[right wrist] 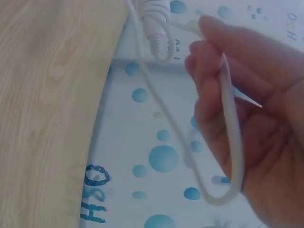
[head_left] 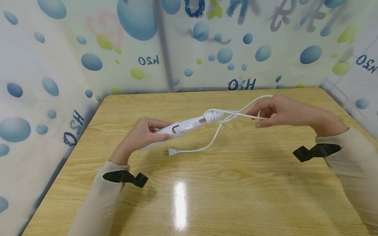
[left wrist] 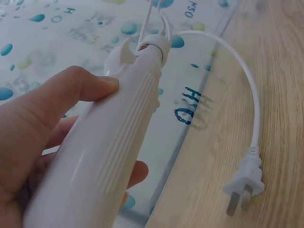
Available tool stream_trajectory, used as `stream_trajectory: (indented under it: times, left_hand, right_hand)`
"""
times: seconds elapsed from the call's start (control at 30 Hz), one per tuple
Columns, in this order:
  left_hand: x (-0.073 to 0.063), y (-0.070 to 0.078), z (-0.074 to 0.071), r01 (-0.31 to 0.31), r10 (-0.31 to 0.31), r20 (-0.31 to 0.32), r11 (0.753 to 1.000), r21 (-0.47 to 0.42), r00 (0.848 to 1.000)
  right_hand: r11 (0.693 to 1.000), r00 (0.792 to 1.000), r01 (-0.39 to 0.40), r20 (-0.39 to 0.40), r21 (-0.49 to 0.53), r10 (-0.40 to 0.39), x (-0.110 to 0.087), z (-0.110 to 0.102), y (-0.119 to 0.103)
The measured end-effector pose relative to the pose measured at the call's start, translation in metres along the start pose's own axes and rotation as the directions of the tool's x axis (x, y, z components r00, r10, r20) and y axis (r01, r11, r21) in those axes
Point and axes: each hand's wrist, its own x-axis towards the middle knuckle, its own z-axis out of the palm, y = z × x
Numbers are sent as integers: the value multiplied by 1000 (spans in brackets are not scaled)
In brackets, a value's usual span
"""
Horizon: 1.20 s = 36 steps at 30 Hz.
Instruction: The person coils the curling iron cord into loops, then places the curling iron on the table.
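Observation:
A long white hair styling iron slants above the table, with a fold-like part along its side. My left hand grips its thicker end, the thumb lying along the ribbed casing in the left wrist view. White cord coils wrap the other end. My right hand holds a loop of the power cord between thumb and curled fingers, off to the right of the iron. From the coils a loose length curves down to a two-pin plug, which hangs below the iron.
The wooden table spreads under both hands. A curtain-like backdrop with blue and green drops rises behind the table and along its left side. Black camera straps sit on both sleeves.

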Motion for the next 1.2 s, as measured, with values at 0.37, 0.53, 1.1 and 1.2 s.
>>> stream_trajectory:
  times: [0.37, 0.53, 1.1, 1.2]
  left_hand:
    - [-2, -3, -7, 27, -26, -58, 999, 19, 998]
    - [4, 1, 0, -2, 4, -27, 997, 77, 1000]
    - [13, 10, 13, -38, 79, -140, 960, 277, 987]
    - [9, 9, 9, -27, 52, -219, 993, 115, 974]
  right_hand:
    - [988, 955, 55, -280, -144, -94, -12, -4, -6]
    - [999, 924, 40, -381, -3, -38, -3, -1, -17]
    - [967, 941, 255, -225, -13, -251, 0, 30, -42]
    - [966, 955, 258, -156, 9, -253, -7, 34, -40]
